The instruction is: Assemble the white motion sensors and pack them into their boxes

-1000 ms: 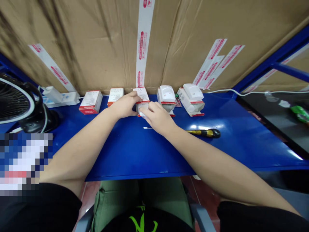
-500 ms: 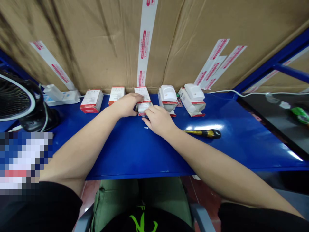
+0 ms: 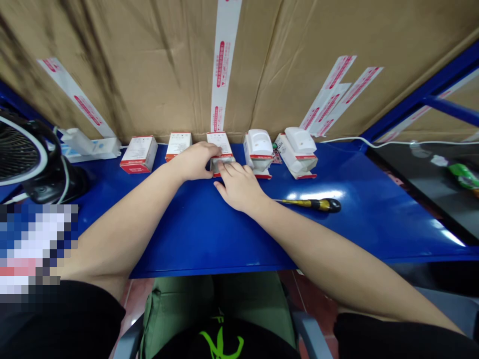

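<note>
In the head view my left hand (image 3: pixel 199 160) is closed around the left side of a small white-and-red cardboard box (image 3: pixel 218 139), its fingers on top and thumb low at the near end. My right hand (image 3: pixel 241 187) has its fingers stretched to that box's open near end, fingertips at the opening, thumb held apart. Something pale shows inside the opening, partly hidden by the fingers. To the right, two open boxes (image 3: pixel 258 167) each carry a white domed plastic device (image 3: pixel 260 141) on top. Two closed boxes (image 3: pixel 139 153) stand to the left.
A screwdriver (image 3: pixel 325 205) lies on the blue table (image 3: pixel 209 234) near my right forearm. A black fan (image 3: pixel 41 169) and a white power strip (image 3: pixel 101 148) sit at the left. Cardboard (image 3: pixel 149 65) walls the back. A white cable (image 3: pixel 411 145) runs along the right rear.
My right fingers have moved to the box's opening and straightened, covering more of the pale content. A small white piece on the table is now out of sight. My left hand stays on the box.
</note>
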`<action>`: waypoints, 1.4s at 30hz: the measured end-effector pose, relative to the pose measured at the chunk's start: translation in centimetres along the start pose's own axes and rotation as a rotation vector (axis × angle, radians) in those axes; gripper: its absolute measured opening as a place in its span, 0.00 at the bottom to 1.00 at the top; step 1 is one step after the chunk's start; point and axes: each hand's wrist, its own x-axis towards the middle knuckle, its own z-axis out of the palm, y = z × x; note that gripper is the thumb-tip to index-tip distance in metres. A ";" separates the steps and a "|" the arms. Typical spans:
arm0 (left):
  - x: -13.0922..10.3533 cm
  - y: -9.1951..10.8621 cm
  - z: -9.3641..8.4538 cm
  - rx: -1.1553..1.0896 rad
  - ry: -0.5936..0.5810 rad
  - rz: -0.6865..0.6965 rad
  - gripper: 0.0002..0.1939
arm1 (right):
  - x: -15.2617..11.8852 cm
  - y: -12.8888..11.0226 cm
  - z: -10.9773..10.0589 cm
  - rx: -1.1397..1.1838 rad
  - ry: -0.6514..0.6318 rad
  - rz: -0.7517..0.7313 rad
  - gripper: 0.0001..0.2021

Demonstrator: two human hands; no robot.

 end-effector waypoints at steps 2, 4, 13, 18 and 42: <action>0.0 0.0 0.0 0.007 -0.003 0.005 0.27 | 0.1 0.1 -0.1 0.008 -0.022 -0.006 0.27; 0.0 0.1 -0.2 0.012 -0.014 0.005 0.29 | 0.3 0.3 -0.5 0.027 -0.019 -0.028 0.23; -0.3 0.4 -0.2 0.095 0.022 0.007 0.23 | 0.7 2.4 -1.3 0.328 0.194 0.117 0.15; -0.3 0.0 0.0 0.052 0.028 0.042 0.23 | 0.9 3.1 -0.1 0.541 0.129 0.091 0.15; 0.1 1.0 0.0 0.144 0.000 -0.075 0.18 | 1.5 2.7 -0.3 0.282 0.078 0.081 0.11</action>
